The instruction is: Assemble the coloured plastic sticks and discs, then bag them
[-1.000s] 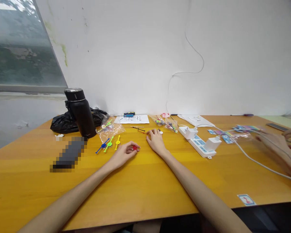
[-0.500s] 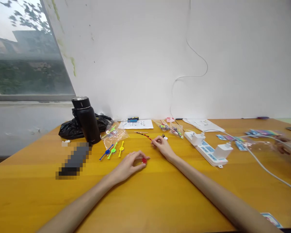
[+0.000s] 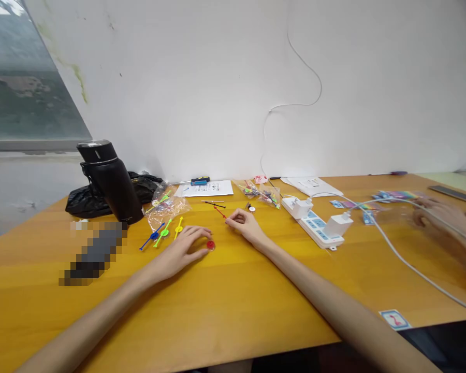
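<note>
Left hand [image 3: 182, 250] pinching flat red disc [image 3: 210, 245]; right hand [image 3: 244, 224] pinching thin red rod [image 3: 220, 212]

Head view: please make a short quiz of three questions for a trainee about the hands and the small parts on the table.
1. True or false: the left hand touches the red disc.
2. What does the right hand pinch? A) thin red rod B) blue screwdriver C) power strip
3. Which three colours have the assembled pieces beside the left hand?

Key:
1. True; its fingertips rest at the disc.
2. A
3. Blue, green, yellow.
</note>
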Demonstrator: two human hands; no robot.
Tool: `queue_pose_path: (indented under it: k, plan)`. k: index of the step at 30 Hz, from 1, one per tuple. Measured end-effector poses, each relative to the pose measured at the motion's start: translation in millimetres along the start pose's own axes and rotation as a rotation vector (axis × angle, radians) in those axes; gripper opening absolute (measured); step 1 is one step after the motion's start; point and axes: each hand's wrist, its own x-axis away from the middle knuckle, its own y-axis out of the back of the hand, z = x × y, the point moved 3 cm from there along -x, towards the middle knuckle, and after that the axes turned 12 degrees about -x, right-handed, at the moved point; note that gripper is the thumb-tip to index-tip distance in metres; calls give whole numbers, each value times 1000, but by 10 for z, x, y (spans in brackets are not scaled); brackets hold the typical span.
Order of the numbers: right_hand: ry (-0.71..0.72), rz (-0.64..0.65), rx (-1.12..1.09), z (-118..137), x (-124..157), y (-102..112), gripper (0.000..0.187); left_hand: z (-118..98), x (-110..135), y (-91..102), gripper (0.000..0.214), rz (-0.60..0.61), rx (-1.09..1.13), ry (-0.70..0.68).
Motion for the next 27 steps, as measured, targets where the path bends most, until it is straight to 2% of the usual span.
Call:
queue_pose_path:
  k: [2, 4, 6, 8, 10, 12, 15, 18, 20, 22, 23, 27]
  plan:
    - [0, -3, 9, 9, 5, 2, 32, 72, 122, 167, 32, -27, 23, 57]
    - [0, -1, 15, 16, 9, 2, 31, 254, 319, 419, 29, -93, -41, 166]
    - [-2, 10, 12, 17, 10, -1, 30, 539, 578, 724, 27, -238, -193, 274]
    - [-5, 27, 2, 14, 9, -7, 30, 895, 853, 978, 28, -309, -408, 405]
    - [-3, 39, -10, 13, 7, -13, 30, 1260, 1098, 1129, 29, -269, -611, 586]
    - [5, 55, -16, 17, 8, -21, 31, 1534, 1267, 1182, 32, -210, -695, 675]
    - [7, 82, -1, 33, 17, -35, 33, 1719, 1368, 1154, 34, -120, -689, 735]
    - [-11, 105, 32, 46, 28, -40, 35, 1594, 1326, 1142, 33, -203, -675, 718]
    - [-14, 137, 68, 49, 33, -41, 36, 1347, 1233, 1117, 30, -283, -613, 647]
    - [-8, 166, 105, 46, 33, -40, 35, 1006, 1090, 1021, 28, -296, -443, 533]
    - [-5, 173, 117, 43, 32, -39, 34, 820, 1006, 942, 28, -272, -353, 490]
    - [2, 150, 89, 42, 30, -39, 28, 159, 608, 475, 31, -40, -147, 326]
